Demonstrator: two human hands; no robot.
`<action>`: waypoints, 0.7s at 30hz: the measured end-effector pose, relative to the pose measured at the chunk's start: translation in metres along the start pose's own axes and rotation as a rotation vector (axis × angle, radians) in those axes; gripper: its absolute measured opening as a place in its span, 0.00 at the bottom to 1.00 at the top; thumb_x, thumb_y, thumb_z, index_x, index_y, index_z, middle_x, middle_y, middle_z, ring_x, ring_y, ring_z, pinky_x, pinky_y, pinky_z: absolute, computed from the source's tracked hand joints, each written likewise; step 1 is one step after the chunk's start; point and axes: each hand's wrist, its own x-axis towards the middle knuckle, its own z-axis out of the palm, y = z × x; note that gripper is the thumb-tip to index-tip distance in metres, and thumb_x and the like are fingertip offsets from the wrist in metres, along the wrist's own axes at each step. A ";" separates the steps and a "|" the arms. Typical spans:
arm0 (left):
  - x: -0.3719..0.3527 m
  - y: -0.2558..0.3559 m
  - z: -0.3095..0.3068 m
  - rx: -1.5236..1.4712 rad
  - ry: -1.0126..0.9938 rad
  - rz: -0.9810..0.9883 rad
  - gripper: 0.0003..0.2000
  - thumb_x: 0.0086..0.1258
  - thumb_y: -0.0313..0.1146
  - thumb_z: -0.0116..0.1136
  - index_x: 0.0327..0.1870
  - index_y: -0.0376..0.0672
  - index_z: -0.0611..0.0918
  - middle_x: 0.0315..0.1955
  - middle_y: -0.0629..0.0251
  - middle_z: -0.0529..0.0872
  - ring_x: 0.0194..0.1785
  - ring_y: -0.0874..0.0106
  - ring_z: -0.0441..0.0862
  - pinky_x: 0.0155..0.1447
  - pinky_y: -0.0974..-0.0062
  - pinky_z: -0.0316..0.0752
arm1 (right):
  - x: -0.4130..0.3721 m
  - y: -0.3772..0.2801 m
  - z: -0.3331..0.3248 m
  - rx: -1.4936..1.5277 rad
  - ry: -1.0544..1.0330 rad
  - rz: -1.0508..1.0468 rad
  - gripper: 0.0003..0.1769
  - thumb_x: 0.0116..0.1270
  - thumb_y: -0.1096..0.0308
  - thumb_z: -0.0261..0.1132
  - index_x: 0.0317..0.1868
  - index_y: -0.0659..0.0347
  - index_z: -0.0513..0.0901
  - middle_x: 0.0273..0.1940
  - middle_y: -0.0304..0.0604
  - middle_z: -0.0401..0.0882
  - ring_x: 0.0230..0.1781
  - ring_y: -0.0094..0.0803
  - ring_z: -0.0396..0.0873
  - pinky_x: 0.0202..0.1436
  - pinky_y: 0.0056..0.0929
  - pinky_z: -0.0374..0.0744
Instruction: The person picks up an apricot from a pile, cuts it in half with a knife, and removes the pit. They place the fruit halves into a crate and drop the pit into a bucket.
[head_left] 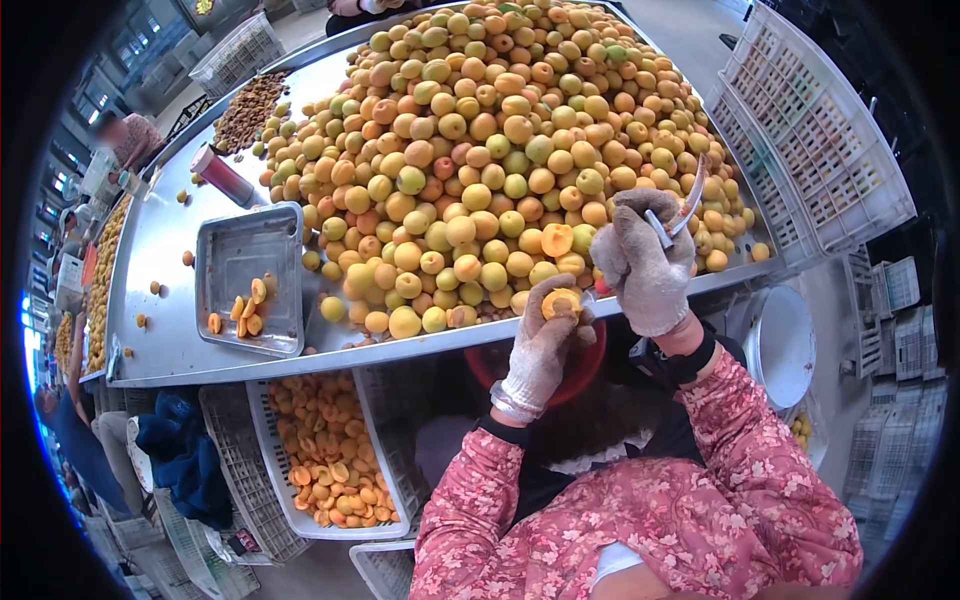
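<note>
In my gloved left hand (543,345) is a cut apricot (562,303), its orange flesh and brownish middle facing up. My gloved right hand (648,262) is closed round a small knife (688,205) with a thin curved end that sticks up past the fingers. Just right of the cut fruit, my right hand hovers at the table's front edge. Behind both hands rises a big heap of whole apricots (480,170), with one cut apricot (557,239) lying on it. Below the hands, partly hidden, is a red basin (575,385).
A metal tray (212,270) with several apricot halves (250,308) stands on the steel table (150,345). Nearby are a red cup (222,175) and a pile of pits (250,112). Below, a white crate (272,455) holds apricot halves. Crates (815,130) stand right; another person (130,140) is far left.
</note>
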 end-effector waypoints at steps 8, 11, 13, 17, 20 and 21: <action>0.001 -0.007 0.000 0.252 -0.088 -0.005 0.20 0.71 0.34 0.58 0.62 0.41 0.71 0.35 0.62 0.80 0.32 0.75 0.77 0.38 0.81 0.75 | -0.007 0.005 -0.012 -0.101 -0.059 -0.044 0.09 0.72 0.77 0.60 0.51 0.64 0.76 0.30 0.36 0.78 0.24 0.18 0.75 0.26 0.17 0.72; 0.001 -0.007 0.002 0.129 -0.104 -0.057 0.20 0.68 0.26 0.57 0.60 0.42 0.72 0.38 0.66 0.80 0.37 0.79 0.77 0.40 0.83 0.74 | -0.009 0.004 -0.013 -0.081 -0.039 -0.033 0.10 0.72 0.78 0.60 0.52 0.65 0.76 0.31 0.36 0.77 0.25 0.18 0.75 0.26 0.17 0.73; 0.000 -0.004 0.004 0.119 -0.117 -0.076 0.19 0.67 0.26 0.57 0.60 0.42 0.72 0.37 0.67 0.80 0.35 0.80 0.76 0.39 0.84 0.73 | -0.009 0.003 -0.011 -0.105 -0.064 -0.046 0.09 0.73 0.77 0.58 0.52 0.63 0.75 0.26 0.35 0.73 0.21 0.19 0.69 0.24 0.20 0.68; -0.002 -0.007 -0.001 0.184 -0.116 -0.122 0.18 0.67 0.25 0.58 0.58 0.42 0.73 0.35 0.69 0.79 0.31 0.81 0.73 0.33 0.85 0.69 | -0.007 0.000 -0.010 -0.099 -0.075 0.024 0.10 0.70 0.78 0.62 0.50 0.64 0.77 0.30 0.35 0.77 0.24 0.18 0.75 0.26 0.17 0.72; -0.006 -0.004 0.001 0.026 -0.127 -0.212 0.17 0.66 0.24 0.60 0.56 0.42 0.73 0.34 0.69 0.79 0.30 0.82 0.72 0.31 0.85 0.67 | -0.006 0.004 -0.004 -0.111 -0.041 0.114 0.07 0.73 0.78 0.56 0.49 0.63 0.76 0.20 0.34 0.68 0.15 0.21 0.65 0.20 0.23 0.64; -0.006 -0.002 0.002 0.024 -0.121 -0.212 0.17 0.66 0.24 0.60 0.56 0.42 0.73 0.34 0.69 0.79 0.30 0.82 0.72 0.31 0.85 0.67 | -0.005 0.005 -0.006 -0.069 -0.053 0.119 0.06 0.73 0.77 0.57 0.48 0.62 0.76 0.19 0.33 0.68 0.13 0.21 0.64 0.18 0.24 0.63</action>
